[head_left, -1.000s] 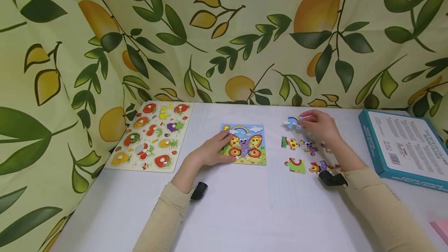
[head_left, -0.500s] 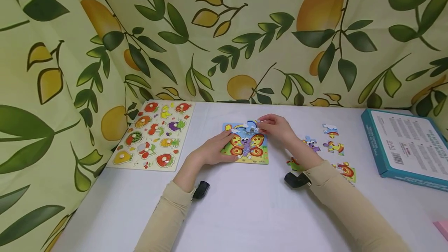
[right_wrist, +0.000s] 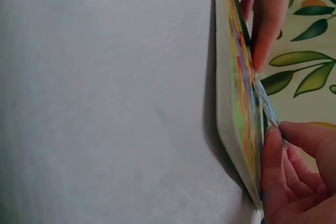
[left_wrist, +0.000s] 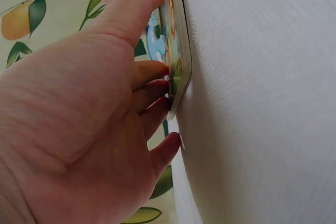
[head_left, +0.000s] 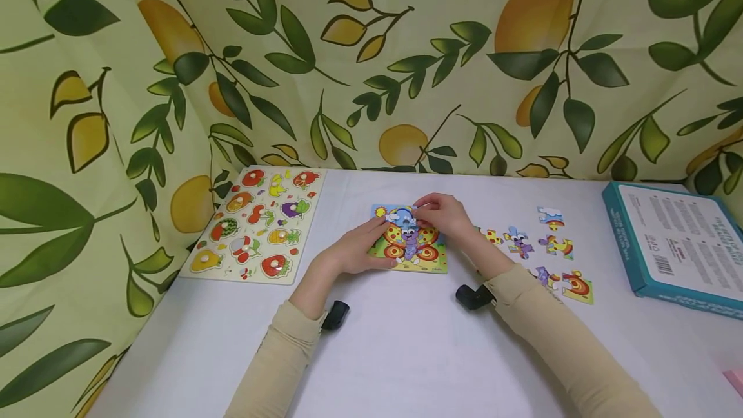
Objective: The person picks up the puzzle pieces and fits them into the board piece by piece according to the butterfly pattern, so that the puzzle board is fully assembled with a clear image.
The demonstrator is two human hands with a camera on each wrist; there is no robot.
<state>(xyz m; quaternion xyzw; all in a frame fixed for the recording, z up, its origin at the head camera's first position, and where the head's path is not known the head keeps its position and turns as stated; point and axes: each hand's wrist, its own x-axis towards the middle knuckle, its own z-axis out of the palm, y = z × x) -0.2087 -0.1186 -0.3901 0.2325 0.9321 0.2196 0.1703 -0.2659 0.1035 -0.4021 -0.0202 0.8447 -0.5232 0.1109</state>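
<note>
A small square butterfly puzzle board lies on the white table. My left hand rests against its left side, fingers extended and the thumb along the near edge; the left wrist view has the fingertips touching the board's side and face. Between thumb and fingertips, my right hand pinches a blue rainbow jigsaw piece over the board's upper part. That piece is tilted, one end close to the picture surface. Whether it touches the board, I cannot tell.
Several loose jigsaw pieces are spread to the right, some partly behind the right forearm. A fruit peg puzzle lies at the left. A teal box sits far right, with a pink corner below it. Patterned cloth hangs behind.
My right hand has carried the rainbow jigsaw piece leftward from the loose pieces to the board's top, then slightly further left and down. The left hand stays on the board.
</note>
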